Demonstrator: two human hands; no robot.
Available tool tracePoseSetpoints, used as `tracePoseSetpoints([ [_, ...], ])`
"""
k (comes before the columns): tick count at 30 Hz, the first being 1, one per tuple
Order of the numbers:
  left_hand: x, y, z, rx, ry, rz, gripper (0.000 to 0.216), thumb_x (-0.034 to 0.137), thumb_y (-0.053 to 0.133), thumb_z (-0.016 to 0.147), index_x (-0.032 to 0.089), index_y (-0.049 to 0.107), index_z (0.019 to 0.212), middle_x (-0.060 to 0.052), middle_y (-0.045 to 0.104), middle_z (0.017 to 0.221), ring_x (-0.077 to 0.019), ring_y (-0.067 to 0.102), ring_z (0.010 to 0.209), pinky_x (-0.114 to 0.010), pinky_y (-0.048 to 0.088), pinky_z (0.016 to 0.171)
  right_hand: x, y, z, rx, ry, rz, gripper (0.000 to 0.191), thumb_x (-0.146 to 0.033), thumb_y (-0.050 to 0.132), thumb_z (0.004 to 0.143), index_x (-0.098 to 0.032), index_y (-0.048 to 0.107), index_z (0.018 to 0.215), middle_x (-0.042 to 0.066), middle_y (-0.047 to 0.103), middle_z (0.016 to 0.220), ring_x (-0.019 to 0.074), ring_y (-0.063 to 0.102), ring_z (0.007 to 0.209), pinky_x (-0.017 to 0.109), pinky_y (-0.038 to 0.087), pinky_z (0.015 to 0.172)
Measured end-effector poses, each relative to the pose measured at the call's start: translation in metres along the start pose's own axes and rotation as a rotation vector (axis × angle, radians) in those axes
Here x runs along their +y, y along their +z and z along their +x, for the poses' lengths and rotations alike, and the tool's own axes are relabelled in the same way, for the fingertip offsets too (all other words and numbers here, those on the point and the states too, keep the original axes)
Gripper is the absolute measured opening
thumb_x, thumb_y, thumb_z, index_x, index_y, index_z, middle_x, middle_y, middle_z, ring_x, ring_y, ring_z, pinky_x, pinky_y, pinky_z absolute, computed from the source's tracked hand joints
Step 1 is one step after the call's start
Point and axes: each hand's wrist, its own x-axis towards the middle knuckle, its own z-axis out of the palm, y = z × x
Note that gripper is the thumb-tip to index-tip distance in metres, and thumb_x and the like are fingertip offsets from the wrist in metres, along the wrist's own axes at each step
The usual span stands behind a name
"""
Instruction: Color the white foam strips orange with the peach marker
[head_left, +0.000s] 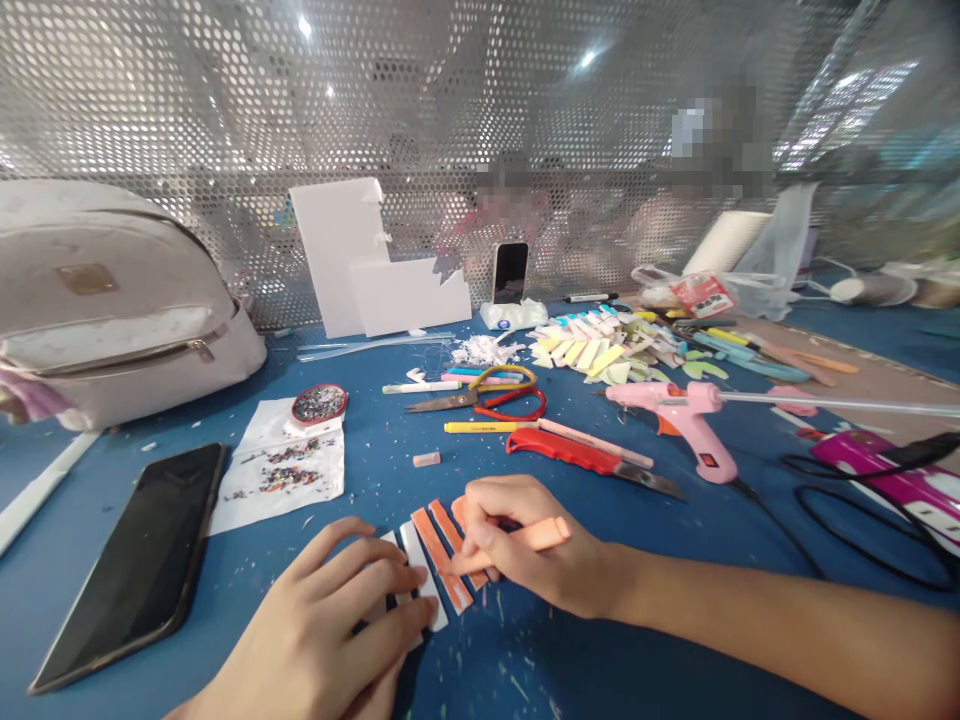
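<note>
My right hand (536, 560) is closed around an orange marker (553, 533), its tip end low over strips in front of me. Several narrow orange strips (439, 558) lie side by side on the blue table, some partly under that hand. To their left are white strips (415, 548). My left hand (319, 610) rests over the white ones, fingers spread and fingertips pressing on them; part of these strips is hidden beneath it. A small pink marker cap (427, 459) lies just beyond my hands.
Beyond my hands are a red utility knife (562, 452), scissors (450, 402), a yellow marker (480, 427) and a pink glue gun (686, 410) with its cord. A phone (135, 560) and backpack (120, 300) are left. Cut strips (600, 345) are piled at the back.
</note>
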Motion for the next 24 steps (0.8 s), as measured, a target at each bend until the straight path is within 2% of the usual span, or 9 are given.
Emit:
tracePoseSetpoints([
  [3, 0.0000, -0.0001, 0.0004, 0.005, 0.006, 0.016, 0.032, 0.007, 0.045, 0.085, 0.020, 0.065, 0.106, -0.003, 0.071, 0.103, -0.0160, 0.065, 0.102, -0.036, 0.047, 0.102, 0.0009, 0.0009, 0.0007, 0.020, -0.027, -0.060, 0.029, -0.029, 0.046, 0.093, -0.020, 0.040, 0.067, -0.003, 0.045, 0.065, 0.0109, 0.040, 0.058, 0.024, 0.031, 0.055],
  [9, 0.0001, 0.0007, -0.0006, 0.003, 0.000, 0.009, 0.032, 0.007, 0.045, 0.086, 0.021, 0.065, 0.107, -0.003, 0.071, 0.102, -0.0165, 0.065, 0.101, -0.037, 0.047, 0.101, -0.0013, 0.0004, 0.0026, -0.071, -0.093, -0.033, 0.035, -0.028, 0.041, 0.094, -0.021, 0.028, 0.062, -0.005, 0.036, 0.057, 0.0097, 0.035, 0.052, 0.025, 0.029, 0.054],
  [12, -0.0002, 0.0011, -0.0016, -0.001, -0.002, 0.006, 0.032, 0.007, 0.045, 0.086, 0.021, 0.065, 0.107, -0.003, 0.071, 0.103, -0.0166, 0.064, 0.101, -0.038, 0.046, 0.102, -0.0016, -0.0003, 0.0019, -0.081, -0.081, -0.002, 0.038, -0.027, 0.039, 0.095, -0.021, 0.028, 0.060, -0.004, 0.040, 0.054, 0.0100, 0.038, 0.052, 0.025, 0.031, 0.055],
  [16, 0.0000, 0.0014, -0.0015, 0.002, -0.004, 0.009, 0.033, 0.006, 0.045, 0.086, 0.020, 0.065, 0.107, -0.002, 0.070, 0.104, -0.0158, 0.064, 0.102, -0.037, 0.045, 0.103, 0.0001, -0.0006, 0.0006, -0.016, 0.007, -0.030, 0.037, -0.030, 0.040, 0.096, -0.021, 0.035, 0.061, -0.002, 0.047, 0.058, 0.0105, 0.041, 0.053, 0.025, 0.028, 0.051],
  [20, 0.0012, 0.0010, -0.0002, 0.006, -0.013, 0.011, 0.031, 0.007, 0.045, 0.087, 0.020, 0.066, 0.105, -0.003, 0.071, 0.102, -0.0157, 0.064, 0.102, -0.037, 0.046, 0.103, -0.0004, -0.0004, 0.0022, -0.055, -0.079, -0.019, 0.039, -0.026, 0.038, 0.095, -0.021, 0.032, 0.057, -0.003, 0.046, 0.051, 0.0111, 0.041, 0.051, 0.026, 0.033, 0.053],
  [24, 0.0018, 0.0002, 0.0001, 0.009, -0.012, 0.014, 0.030, 0.008, 0.045, 0.088, 0.020, 0.065, 0.106, -0.003, 0.071, 0.102, -0.0162, 0.065, 0.101, -0.037, 0.047, 0.101, -0.0025, -0.0005, 0.0034, -0.102, -0.168, 0.067, 0.040, -0.022, 0.037, 0.094, -0.021, 0.032, 0.054, -0.001, 0.059, 0.050, 0.0099, 0.042, 0.048, 0.028, 0.040, 0.062],
])
